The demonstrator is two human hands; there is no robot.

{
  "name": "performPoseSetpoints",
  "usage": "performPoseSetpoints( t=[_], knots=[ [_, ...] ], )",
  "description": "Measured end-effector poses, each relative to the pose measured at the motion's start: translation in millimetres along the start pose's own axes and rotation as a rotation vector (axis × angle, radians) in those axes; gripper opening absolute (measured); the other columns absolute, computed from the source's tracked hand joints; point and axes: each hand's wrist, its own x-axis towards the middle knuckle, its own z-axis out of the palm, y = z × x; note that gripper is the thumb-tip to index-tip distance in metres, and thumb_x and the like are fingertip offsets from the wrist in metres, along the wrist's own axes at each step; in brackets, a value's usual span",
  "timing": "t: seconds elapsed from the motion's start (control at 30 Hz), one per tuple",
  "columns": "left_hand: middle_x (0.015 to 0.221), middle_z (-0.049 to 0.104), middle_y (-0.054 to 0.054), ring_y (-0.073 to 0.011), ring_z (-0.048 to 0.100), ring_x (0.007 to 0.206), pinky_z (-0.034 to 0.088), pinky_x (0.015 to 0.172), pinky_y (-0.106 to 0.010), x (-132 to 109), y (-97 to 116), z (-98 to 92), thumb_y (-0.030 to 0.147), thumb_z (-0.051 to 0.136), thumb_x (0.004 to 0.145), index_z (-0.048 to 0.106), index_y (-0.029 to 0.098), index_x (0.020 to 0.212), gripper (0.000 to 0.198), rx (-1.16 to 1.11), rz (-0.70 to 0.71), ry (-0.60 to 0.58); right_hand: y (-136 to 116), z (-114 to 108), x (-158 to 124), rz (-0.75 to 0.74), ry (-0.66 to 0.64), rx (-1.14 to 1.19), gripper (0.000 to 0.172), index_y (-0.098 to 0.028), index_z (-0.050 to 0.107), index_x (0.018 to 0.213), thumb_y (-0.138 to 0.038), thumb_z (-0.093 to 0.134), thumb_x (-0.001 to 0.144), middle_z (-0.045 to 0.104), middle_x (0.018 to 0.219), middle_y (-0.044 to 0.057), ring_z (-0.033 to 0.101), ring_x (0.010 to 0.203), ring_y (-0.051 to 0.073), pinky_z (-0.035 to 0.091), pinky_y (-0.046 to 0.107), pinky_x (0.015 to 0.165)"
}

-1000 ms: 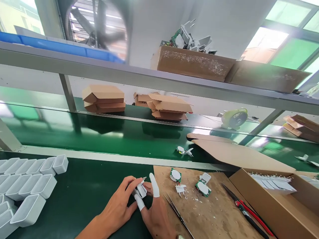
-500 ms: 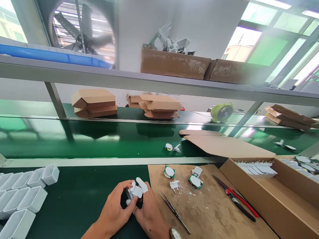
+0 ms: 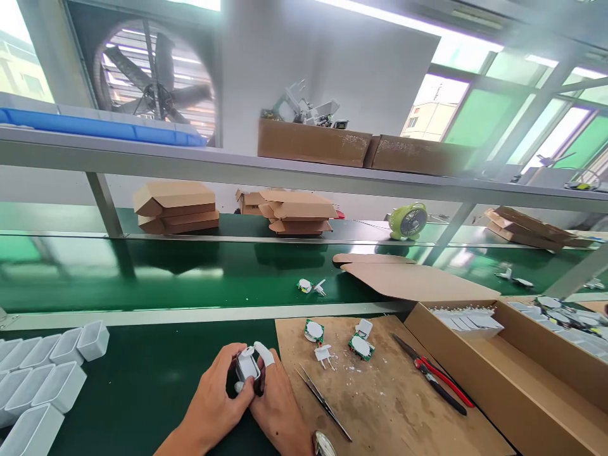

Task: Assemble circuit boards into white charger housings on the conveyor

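My left hand (image 3: 215,387) is closed around a small white plastic housing (image 3: 248,365), held above the green bench with its open side partly showing. My right hand (image 3: 281,400) wraps the housing's other side; white covering sits on one of its fingertips, and dark fingertips show behind the housing. To the right, on a brown board, lie a green circuit board with a white pad (image 3: 314,331), a white plug piece with prongs (image 3: 324,354) and a second circuit board (image 3: 361,346). Metal tweezers (image 3: 323,403) rest beside my right hand.
Red-and-black-handled pliers (image 3: 434,379) lie on the brown board (image 3: 380,405). An open cardboard box (image 3: 479,380) holding white parts stands at right. White plastic cases (image 3: 59,386) are lined up at left. A green belt (image 3: 166,278) runs behind, under a shelf (image 3: 237,166).
The housing has turned in my hands, so its hollow side now shows more. The raised, covered finger of my right hand has come down closer to it. The view has tilted up and shifted right.
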Motion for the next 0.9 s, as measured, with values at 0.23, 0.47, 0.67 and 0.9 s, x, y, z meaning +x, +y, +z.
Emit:
performPoseSetpoints(
  t=[0.23,0.47,0.67,0.9],
  knots=[
    [0.136,0.072,-0.006,-0.0274,0.074,0.119,0.061,0.102,-0.041,-3,-10,0.3,0.034,0.067,0.091,0.057,0.030,0.135,0.046,-0.080,-0.046,-0.099,13,7,-4,-0.039,-0.023,-0.060,0.036,-0.023,0.065,0.107,-0.010,0.063,0.074,0.065,0.103,0.007,0.065,0.094,0.028,0.052,0.039,0.082],
    [0.129,0.074,-0.010,-0.0276,0.077,0.103,0.063,0.092,-0.040,12,-32,-0.6,0.038,0.065,0.090,0.054,0.026,0.140,0.053,0.009,-0.054,-0.179,27,-82,32,-0.110,-0.137,-0.246,0.061,-0.023,0.057,0.139,-0.024,0.073,0.080,0.059,0.141,0.011,0.054,0.129,0.031,0.041,0.044,0.111],
    [0.130,0.074,-0.013,-0.0296,0.074,0.109,0.059,0.094,-0.039,71,-30,0.4,0.040,0.060,0.092,0.056,0.022,0.141,0.052,-0.012,-0.012,-0.241,53,-133,74,0.077,-0.079,-0.314,0.022,-0.017,0.066,0.082,-0.009,0.072,0.062,0.069,0.100,0.013,0.062,0.104,0.034,0.044,0.050,0.100],
    [0.119,0.079,-0.010,-0.0289,0.074,0.112,0.056,0.099,-0.041,129,-34,3.9,0.047,0.026,0.108,0.070,0.022,0.122,0.052,0.011,-0.021,-0.249,57,-139,64,0.131,-0.061,-0.062,0.026,-0.020,0.070,0.099,-0.037,0.073,0.080,0.073,0.104,0.011,0.068,0.104,0.031,0.052,0.045,0.095]
  ],
)
